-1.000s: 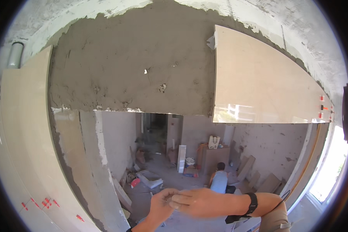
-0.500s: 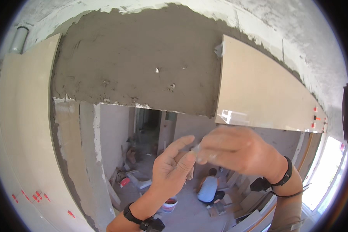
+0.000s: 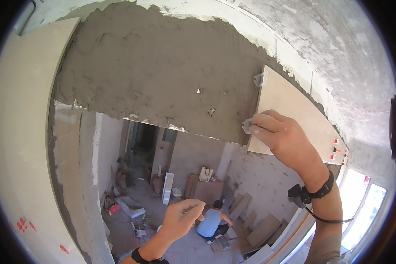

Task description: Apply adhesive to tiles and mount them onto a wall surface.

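The right hand (image 3: 284, 138) was raised to the left edge of a beige tile (image 3: 284, 94) on the wall, its grip clamped, thumb against fingers, on a small pale clip (image 3: 247, 126); that clip lay at the tile's edge near its lower left corner, just over the grey mortar (image 3: 163, 70), though whether it was already hooked round the edge could not be told; a second clip (image 3: 260, 79) sat higher on the same edge, close to the tile's upper corner; the left hand (image 3: 183, 215) hung lower, well apart from the tile, its fingers bent toward the thumb, and whether that grip was closed or held anything could not be told; a black band (image 3: 324, 186) circled the right wrist; small red pieces (image 3: 335, 141) stood at the tile's far right end, and more red spacers (image 3: 22, 225) dotted the large beige panel (image 3: 22, 110) at the left; below the mortared strip, through a wide opening, a person in a light blue top (image 3: 209, 222) crouched on the floor (image 3: 176, 248), with boards (image 3: 265, 229) leaning near the wall to the right.
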Motion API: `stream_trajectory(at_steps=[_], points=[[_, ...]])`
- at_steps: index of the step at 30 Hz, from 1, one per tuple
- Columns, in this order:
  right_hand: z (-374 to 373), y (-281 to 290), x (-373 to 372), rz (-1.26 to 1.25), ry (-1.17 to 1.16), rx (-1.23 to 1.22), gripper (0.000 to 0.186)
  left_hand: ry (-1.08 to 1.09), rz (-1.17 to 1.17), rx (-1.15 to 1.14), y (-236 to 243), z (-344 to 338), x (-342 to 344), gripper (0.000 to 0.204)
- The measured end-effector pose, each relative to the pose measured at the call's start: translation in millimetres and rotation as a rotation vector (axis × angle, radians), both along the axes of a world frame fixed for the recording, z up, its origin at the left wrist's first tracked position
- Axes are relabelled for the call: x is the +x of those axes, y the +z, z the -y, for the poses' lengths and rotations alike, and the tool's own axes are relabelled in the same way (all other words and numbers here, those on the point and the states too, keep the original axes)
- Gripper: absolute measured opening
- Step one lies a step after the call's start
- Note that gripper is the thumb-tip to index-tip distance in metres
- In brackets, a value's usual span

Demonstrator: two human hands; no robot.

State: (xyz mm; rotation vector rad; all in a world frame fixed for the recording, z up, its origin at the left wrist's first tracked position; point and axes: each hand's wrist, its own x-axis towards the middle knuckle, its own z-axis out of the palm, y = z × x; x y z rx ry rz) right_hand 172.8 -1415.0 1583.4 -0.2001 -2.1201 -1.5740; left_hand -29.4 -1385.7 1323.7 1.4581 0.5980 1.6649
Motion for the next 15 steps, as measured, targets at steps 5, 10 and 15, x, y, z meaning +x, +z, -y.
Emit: stream_trajectory(at_steps=[5, 10, 15], points=[[6, 3, -8, 0.109, -0.095, 0.087, 0.015, -0.039, 0.001, -0.021, -11, -3, 0, 0.024], [19, 5, -17, 0.170, -0.417, 0.112, 0.011, -0.041, 0.008, 0.006, -19, -4, 3, 0.021], [30, 5, -27, 0.144, -0.502, 0.125, 0.005, -0.024, 0.040, 0.019, -35, -3, -1, 0.021]])
